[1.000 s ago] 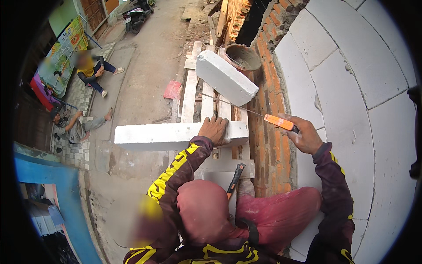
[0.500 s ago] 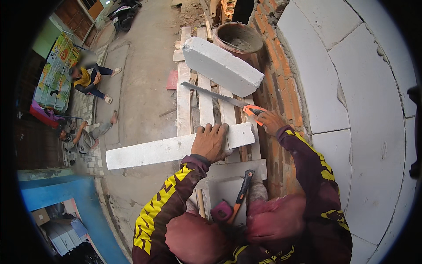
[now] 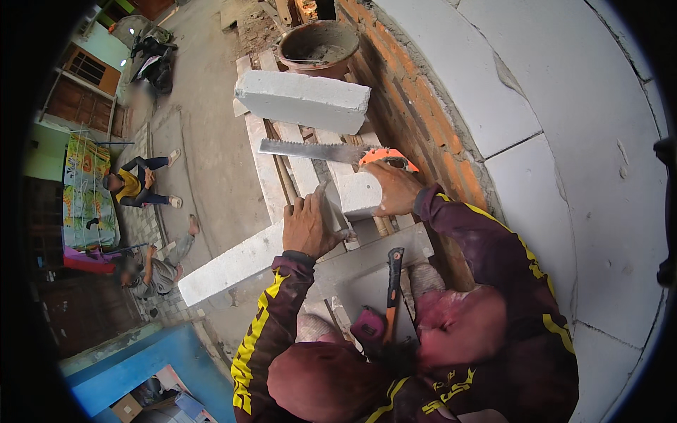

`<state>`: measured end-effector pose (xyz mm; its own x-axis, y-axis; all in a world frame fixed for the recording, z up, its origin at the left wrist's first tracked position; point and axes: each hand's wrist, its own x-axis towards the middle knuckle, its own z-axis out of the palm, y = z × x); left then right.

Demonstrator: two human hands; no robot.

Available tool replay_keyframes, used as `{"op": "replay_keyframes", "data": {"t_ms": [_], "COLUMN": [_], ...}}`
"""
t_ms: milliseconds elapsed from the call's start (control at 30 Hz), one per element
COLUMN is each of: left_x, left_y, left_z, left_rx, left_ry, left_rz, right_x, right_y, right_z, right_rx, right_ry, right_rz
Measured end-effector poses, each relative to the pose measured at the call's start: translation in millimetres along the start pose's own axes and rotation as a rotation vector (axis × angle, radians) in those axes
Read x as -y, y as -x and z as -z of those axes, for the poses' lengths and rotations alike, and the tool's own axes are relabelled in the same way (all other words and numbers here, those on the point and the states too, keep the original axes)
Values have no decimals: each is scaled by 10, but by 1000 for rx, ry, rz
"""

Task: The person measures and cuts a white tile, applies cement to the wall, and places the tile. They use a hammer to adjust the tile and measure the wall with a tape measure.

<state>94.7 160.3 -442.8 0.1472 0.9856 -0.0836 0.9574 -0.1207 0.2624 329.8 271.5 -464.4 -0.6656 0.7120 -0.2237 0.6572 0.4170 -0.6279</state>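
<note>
A long white block strip (image 3: 233, 264) lies across the wooden planks, its left part sticking out past them. My left hand (image 3: 305, 227) grips its right end, with the fingers over the far side and the thumb out to the right. A short white block piece (image 3: 360, 194), separate from the strip, is in my right hand (image 3: 396, 189), fingers behind it and thumb in front. Just beyond that hand a handsaw (image 3: 310, 150) with an orange handle (image 3: 386, 154) lies on the planks, teeth facing away from me.
A larger white block (image 3: 303, 102) and a mortar bucket (image 3: 319, 46) stand farther along the planks. Near my knees lie a hammer (image 3: 393, 289) and a pink tape measure (image 3: 368, 326). Brick and white block wall (image 3: 550, 190) rises at right. Two people (image 3: 130, 185) sit at left.
My right hand has let go of the saw and taken the short end piece, which has come away from the strip. My left hand stays on the strip. The whole view has turned.
</note>
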Motion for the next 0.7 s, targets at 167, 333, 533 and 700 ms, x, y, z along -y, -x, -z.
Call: {"op": "replay_keyframes", "data": {"t_ms": [167,333,533,700], "left_x": [33,36,-7,-113], "left_y": [-7,-28,42,84], "left_z": [-55,-30,20,-47], "left_rx": [-13,-3,63,72], "left_ry": [31,20,-17,3], "left_rz": [-8,-31,-138,-268], "right_x": [-8,204,554,762], "right_y": [299,-145,-1311,-1703], "right_z": [452,595,138,-164], "right_rx": [-300,-444,-250,-146], "right_ry": [-318,-335,-66,17], "right_rz": [-193,-126,-58,-14]}}
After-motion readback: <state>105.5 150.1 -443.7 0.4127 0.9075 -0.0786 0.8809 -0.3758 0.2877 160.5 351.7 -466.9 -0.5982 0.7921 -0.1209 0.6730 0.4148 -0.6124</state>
